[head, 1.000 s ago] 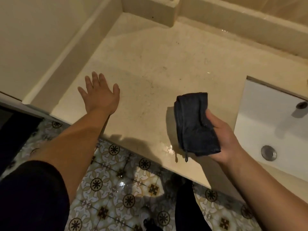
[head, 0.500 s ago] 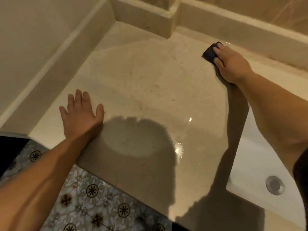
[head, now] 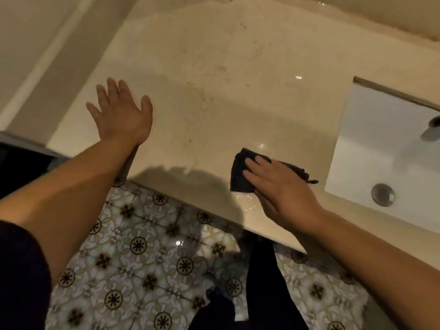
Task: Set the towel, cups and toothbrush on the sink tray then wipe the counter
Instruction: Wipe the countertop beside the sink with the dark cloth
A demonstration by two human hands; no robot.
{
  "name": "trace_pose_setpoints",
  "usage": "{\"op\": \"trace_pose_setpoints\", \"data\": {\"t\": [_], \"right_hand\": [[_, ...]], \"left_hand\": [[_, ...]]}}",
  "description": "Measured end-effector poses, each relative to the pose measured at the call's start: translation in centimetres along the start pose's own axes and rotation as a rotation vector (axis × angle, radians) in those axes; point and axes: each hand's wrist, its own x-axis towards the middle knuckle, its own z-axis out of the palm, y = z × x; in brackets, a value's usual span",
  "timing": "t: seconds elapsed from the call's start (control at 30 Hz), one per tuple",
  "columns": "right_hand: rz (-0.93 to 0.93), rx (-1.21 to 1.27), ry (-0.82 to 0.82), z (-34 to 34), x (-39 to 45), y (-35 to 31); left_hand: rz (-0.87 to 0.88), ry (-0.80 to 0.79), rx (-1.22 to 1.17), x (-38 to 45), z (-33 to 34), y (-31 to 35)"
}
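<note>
My right hand [head: 278, 186] presses flat on a folded dark blue cloth [head: 238, 173] lying on the beige stone counter [head: 214, 79], close to the counter's front edge and just left of the sink. Most of the cloth is hidden under my palm; its left part and a small loop at the right stick out. My left hand [head: 122, 115] rests flat on the counter at its front left corner, fingers spread, holding nothing. No towel, cups, toothbrush or tray are in view.
A white rectangular sink [head: 381, 163] with a metal drain [head: 382, 195] is set into the counter at the right; part of a tap [head: 432, 129] shows at the right edge. Walls close the counter at left and back. Patterned floor tiles [head: 142, 258] lie below.
My right hand has drawn the cloth from the counter's back edge down to its front edge beside the sink. The left hand has stayed flat on the counter.
</note>
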Motion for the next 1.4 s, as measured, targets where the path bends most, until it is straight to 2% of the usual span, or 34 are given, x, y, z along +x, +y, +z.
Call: {"op": "trace_pose_setpoints", "data": {"t": [0.2, 0.27, 0.33, 0.43, 0.5, 0.53, 0.6, 0.67, 0.77, 0.93, 1.03, 1.13, 1.23, 1.33, 1.4], "right_hand": [[0.015, 0.156, -0.022, 3.5, -3.4, -7.8], [-0.01, 0.295, -0.02, 4.5, -4.0, -9.2], [0.173, 0.656, -0.047, 5.3, -4.6, -10.5], [0.683, 1.583, -0.103, 5.3, -4.5, -11.5], [0.862, 2.138, -0.057, 5.1, -4.2, -11.4], [0.93, 2.301, -0.024, 4.7, -3.9, -11.3], [0.994, 2.409, 0.015, 3.3, -3.2, -10.9], [0.966, 2.339, 0.024, 1.4, -2.3, -9.9], [0.809, 2.253, 0.087, -2.8, -0.8, -6.9], [0.727, 1.899, 0.489, -11.9, 3.8, 2.2], [0.632, 1.498, 0.605, -16.2, 7.9, 8.5], [0.655, 1.017, 0.609, -17.9, 12.2, 15.9], [0.675, 0.53, 0.452, -16.3, 15.9, 22.5], [0.463, 0.001, 0.172, -12.5, 17.8, 27.2], [0.361, -0.2, 0.12, -11.3, 18.5, 28.5]], "left_hand": [[-0.002, -0.038, 0.032, 0.3, 0.0, 0.1], [-0.003, -0.041, 0.022, 0.4, 0.0, 0.1], [-0.005, -0.036, 0.024, 0.5, 0.2, 0.0], [-0.007, -0.034, 0.027, 0.5, 0.2, -0.1], [-0.005, -0.036, 0.03, 0.5, 0.1, 0.1], [-0.004, -0.038, 0.028, 0.5, 0.0, 0.2], [-0.006, -0.04, 0.024, 0.5, -0.2, 0.3], [-0.004, -0.041, 0.027, 0.4, -0.3, 0.3], [-0.002, -0.046, 0.024, 0.2, -0.3, 0.4], [0.004, -0.027, 0.016, 0.0, -0.3, 0.3], [-0.001, -0.007, 0.019, 0.2, 0.0, 0.2], [-0.005, 0.011, 0.025, 0.6, 0.4, 0.1], [-0.011, 0.027, 0.039, 0.8, 0.6, -0.1], [-0.019, 0.038, 0.033, 0.7, 0.8, -0.1], [-0.01, 0.05, 0.037, 0.7, 0.8, -0.2]]}}
